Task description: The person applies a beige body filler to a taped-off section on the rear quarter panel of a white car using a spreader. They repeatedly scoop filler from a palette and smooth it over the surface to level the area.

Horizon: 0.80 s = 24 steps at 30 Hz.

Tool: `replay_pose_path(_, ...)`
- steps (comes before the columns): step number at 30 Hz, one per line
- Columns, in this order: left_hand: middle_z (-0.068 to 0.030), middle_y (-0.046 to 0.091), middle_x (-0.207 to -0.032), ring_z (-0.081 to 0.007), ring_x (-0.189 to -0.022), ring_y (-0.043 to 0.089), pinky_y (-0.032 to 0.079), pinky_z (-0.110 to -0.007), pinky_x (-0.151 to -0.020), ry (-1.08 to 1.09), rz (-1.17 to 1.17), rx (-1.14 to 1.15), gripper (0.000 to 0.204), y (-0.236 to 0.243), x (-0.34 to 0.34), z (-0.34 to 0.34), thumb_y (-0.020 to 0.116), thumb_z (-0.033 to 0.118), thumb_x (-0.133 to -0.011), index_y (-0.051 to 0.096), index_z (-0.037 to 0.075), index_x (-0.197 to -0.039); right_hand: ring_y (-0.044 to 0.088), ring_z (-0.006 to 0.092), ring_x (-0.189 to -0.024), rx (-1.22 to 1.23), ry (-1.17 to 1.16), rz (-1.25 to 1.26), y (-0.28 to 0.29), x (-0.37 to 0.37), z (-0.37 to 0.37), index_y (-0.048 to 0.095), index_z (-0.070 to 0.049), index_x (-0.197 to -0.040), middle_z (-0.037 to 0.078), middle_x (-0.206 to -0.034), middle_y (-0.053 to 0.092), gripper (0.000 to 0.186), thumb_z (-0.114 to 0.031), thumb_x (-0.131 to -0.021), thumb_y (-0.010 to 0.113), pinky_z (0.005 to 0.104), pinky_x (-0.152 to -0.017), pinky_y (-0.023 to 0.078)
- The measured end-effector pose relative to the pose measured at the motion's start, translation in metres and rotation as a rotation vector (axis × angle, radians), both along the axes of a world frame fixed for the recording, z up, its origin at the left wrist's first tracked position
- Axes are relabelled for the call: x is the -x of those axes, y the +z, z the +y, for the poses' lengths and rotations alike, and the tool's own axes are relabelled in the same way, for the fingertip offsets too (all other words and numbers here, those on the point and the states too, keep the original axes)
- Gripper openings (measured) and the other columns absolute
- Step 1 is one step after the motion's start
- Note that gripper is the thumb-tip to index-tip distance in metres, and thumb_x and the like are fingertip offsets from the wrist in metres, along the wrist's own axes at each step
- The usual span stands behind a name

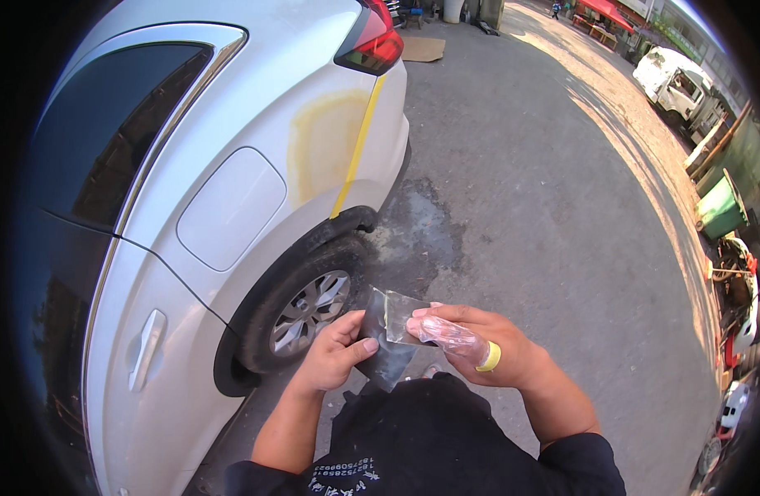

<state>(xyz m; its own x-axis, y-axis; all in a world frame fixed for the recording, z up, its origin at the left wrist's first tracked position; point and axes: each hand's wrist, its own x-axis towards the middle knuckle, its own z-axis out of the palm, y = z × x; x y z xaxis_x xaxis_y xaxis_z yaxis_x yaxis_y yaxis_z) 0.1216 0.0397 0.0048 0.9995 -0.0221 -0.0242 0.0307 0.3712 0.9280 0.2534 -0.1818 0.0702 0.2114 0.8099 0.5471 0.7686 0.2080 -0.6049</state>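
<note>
My left hand [334, 354] grips a dark, thin flat sheet [388, 364] by its left side, thumb on top. A translucent flat scraper-like piece [401, 307] is pinched in my right hand [495, 351], its left edge against the dark sheet. A little yellowish matter shows along that edge. Clear plastic film [454, 333] wraps part of my right hand, with a yellow band [490, 357] around it. Ahead to the left, the white car's [256, 99] rear panel carries a dull yellowish patch [318, 149] beside a strip of yellow tape [359, 149].
The car's rear wheel [309, 310] is just beyond my left hand. A wet patch [425, 223] marks the grey pavement [562, 207]. Along the right stand a green bin [721, 207], assorted parts and a white vehicle [673, 83]. Flat cardboard [423, 50] lies behind the car.
</note>
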Motion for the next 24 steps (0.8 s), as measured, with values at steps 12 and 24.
replay_pose_path(12, -0.0075, 0.059, -0.119, -0.0124, -0.108, 0.054, 0.042, -0.029, -0.095, -0.008, -0.027, 0.023, 0.041, 0.011, 0.004, -0.001, 0.057, 0.006, -0.091, 0.045, -0.003, -0.13, 0.051, 0.0295, -0.123, -0.21, -0.049, 0.31, -0.017, -0.002, -0.004, 0.036, -0.001, -0.138, 0.014, -0.123, 0.06, 0.072, 0.014, -0.07, 0.054, 0.0452, -0.105, 0.037)
replay_pose_path(24, -0.0073, 0.059, -0.117, -0.012, -0.106, 0.055, 0.042, -0.028, -0.094, 0.097, 0.01, -0.017, 0.039, 0.028, -0.002, -0.011, 0.055, 0.005, -0.091, 0.046, -0.004, -0.128, 0.052, 0.0309, -0.121, 0.235, -0.308, 0.211, -0.032, -0.016, -0.013, 0.041, -0.006, -0.135, 0.009, -0.123, 0.062, 0.068, 0.004, -0.07, 0.06, 0.0397, -0.102, 0.038)
